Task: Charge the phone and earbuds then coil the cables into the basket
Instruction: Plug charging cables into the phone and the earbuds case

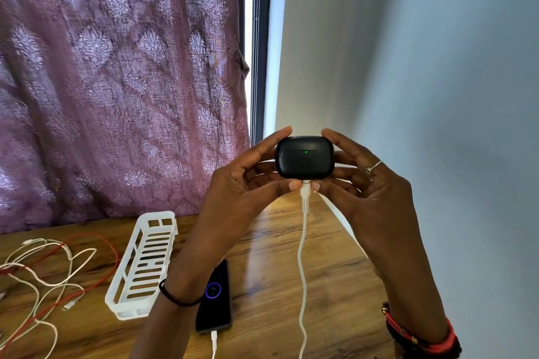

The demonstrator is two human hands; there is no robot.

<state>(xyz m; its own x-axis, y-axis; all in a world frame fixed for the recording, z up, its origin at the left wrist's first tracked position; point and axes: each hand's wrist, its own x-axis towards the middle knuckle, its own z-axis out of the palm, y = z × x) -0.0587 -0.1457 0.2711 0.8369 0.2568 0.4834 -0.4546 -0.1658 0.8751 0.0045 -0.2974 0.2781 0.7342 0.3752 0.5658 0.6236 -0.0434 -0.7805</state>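
Fingers [271, 140] of left hand [248, 183] and right hand [367, 183] grip the black rounded plastic earbuds case [304, 159]; its white cable [303, 256] hangs plugged beneath them.

A room in a home: a purple patterned curtain [116, 81] hangs over a dark-framed window [260, 38] (daylight shows at its edge) beside a plain pale wall [437, 67], and a wood-grain table [335, 285] carries loose charging cables [70, 256].

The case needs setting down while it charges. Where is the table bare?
Bare table lies between the phone and the white cable, and right of that cable to the wall. Left of the basket, loose cables crowd it.
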